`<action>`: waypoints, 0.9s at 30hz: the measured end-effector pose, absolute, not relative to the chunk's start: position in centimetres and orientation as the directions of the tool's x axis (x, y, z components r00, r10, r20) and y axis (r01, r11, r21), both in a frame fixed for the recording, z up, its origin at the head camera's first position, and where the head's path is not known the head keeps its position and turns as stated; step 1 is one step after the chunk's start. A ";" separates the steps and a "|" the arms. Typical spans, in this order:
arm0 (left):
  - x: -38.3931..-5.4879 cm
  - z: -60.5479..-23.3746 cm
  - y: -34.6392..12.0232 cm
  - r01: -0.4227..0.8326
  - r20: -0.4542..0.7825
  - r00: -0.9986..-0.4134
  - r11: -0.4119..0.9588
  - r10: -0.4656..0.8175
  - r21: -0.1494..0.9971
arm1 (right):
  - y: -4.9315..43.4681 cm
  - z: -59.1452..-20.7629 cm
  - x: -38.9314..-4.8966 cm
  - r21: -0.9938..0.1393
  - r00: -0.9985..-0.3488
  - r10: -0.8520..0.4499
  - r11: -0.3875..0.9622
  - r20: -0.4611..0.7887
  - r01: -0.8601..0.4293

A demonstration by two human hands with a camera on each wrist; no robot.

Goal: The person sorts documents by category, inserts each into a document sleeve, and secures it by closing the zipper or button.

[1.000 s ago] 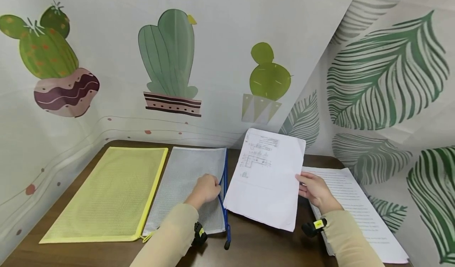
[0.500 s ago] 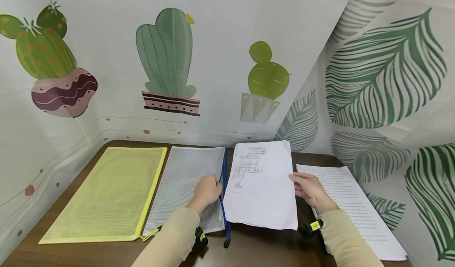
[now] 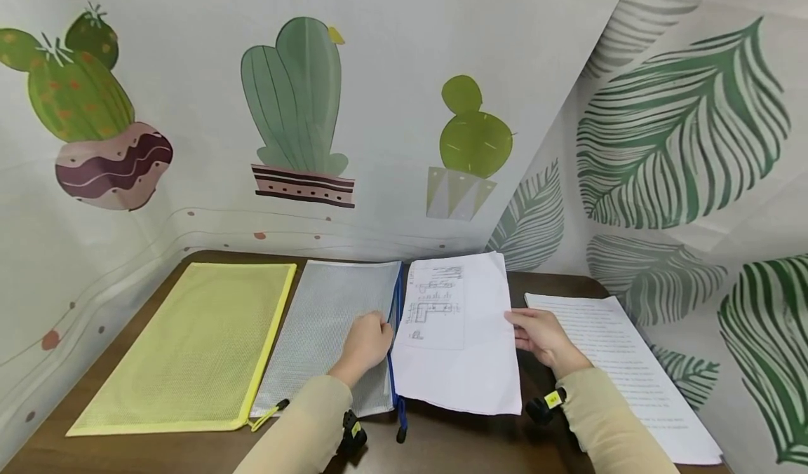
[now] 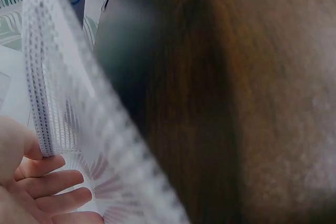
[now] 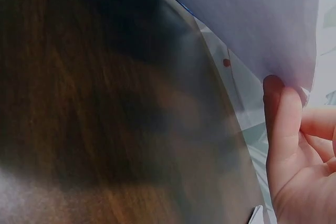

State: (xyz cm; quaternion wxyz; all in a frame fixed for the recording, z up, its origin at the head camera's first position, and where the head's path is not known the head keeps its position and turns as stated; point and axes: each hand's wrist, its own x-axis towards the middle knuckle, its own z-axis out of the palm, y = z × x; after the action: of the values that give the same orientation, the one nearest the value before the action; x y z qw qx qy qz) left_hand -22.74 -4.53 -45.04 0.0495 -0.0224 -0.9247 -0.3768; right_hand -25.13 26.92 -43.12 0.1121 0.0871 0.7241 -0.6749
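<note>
A grey mesh pouch (image 3: 325, 327) with a blue zipper edge (image 3: 395, 320) lies on the brown table (image 3: 454, 446). My left hand (image 3: 372, 339) grips its top layer at the zipper side; in the left wrist view the mesh flap (image 4: 52, 103) is lifted off the table, with fingers (image 4: 47, 182) under it. My right hand (image 3: 529, 330) pinches the right edge of a printed sheet of paper (image 3: 457, 341). The sheet's left edge meets the zipper edge. The right wrist view shows the thumb (image 5: 281, 114) on the paper (image 5: 247, 19).
A yellow mesh pouch (image 3: 183, 348) lies flat to the left of the grey one. A stack of printed pages (image 3: 631, 372) sits at the table's right edge. Patterned cloth walls (image 3: 379, 109) close in behind and on the right.
The sheet has come down from a raised tilt and moved left. Its left edge now sits at the pouch's zipper side. The left hand has stayed on the pouch.
</note>
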 end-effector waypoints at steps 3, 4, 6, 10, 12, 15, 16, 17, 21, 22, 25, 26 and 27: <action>-22.7 -45.2 -4.5 0.077 0.107 -0.994 0.718 0.003 0.692 | 26.7 -43.2 -25.4 -0.955 -0.957 -0.016 0.083 -0.289 0.286; -22.7 -45.2 -4.5 0.074 0.105 -0.994 0.720 0.001 0.690 | 26.7 -43.2 -25.4 -0.954 -0.957 -0.019 0.086 -0.290 0.287; -22.7 -45.2 -4.6 0.072 0.103 -0.995 0.722 0.001 0.688 | 26.6 -43.3 -25.6 -0.952 -0.955 -0.015 0.094 -0.296 0.293; -22.7 -45.2 -4.6 0.071 0.094 -0.996 0.728 0.009 0.682 | 26.5 -43.5 -25.9 -0.949 -0.954 -0.030 0.115 -0.299 0.294; -22.7 -45.2 -4.7 0.075 0.091 -0.996 0.727 0.017 0.682 | 26.5 -43.5 -26.1 -0.947 -0.953 -0.027 0.123 -0.301 0.295; -22.7 -45.3 -4.7 0.086 0.093 -0.995 0.731 0.031 0.677 | 26.5 -43.6 -26.4 -0.944 -0.952 -0.032 0.143 -0.304 0.297; -22.7 -45.2 -4.7 0.092 0.098 -0.995 0.733 0.035 0.673 | 26.5 -43.6 -26.5 -0.943 -0.952 -0.031 0.151 -0.305 0.297; -22.7 -45.2 -4.7 0.098 0.102 -0.994 0.738 0.039 0.668 | 26.5 -43.6 -26.5 -0.942 -0.952 -0.027 0.159 -0.304 0.296; -22.8 -45.1 -4.7 0.118 0.127 -0.991 0.755 0.047 0.645 | 26.6 -43.2 -26.9 -0.941 -0.954 -0.009 0.169 -0.298 0.293; -22.8 -45.1 -4.7 0.120 0.130 -0.990 0.757 0.047 0.642 | 26.7 -43.1 -27.0 -0.941 -0.955 -0.007 0.168 -0.297 0.292; -23.0 -45.1 -4.8 0.126 0.139 -0.989 0.760 0.048 0.638 | 26.7 -42.9 -27.3 -0.945 -0.955 -0.012 0.146 -0.297 0.292; -23.1 -45.2 -4.8 0.126 0.140 -0.989 0.761 0.046 0.637 | 26.7 -42.9 -27.4 -0.947 -0.955 -0.017 0.138 -0.296 0.291; -23.2 -45.2 -4.8 0.125 0.143 -0.989 0.763 0.043 0.635 | 26.7 -42.8 -27.5 -0.949 -0.956 -0.020 0.131 -0.293 0.288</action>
State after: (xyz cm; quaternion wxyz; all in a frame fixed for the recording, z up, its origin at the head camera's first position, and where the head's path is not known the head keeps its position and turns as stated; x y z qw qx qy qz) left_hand -23.18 -4.82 -45.18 0.0597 -0.0448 -0.9369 -0.3416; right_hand -27.52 26.75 -42.84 0.1178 0.0900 0.7425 -0.6532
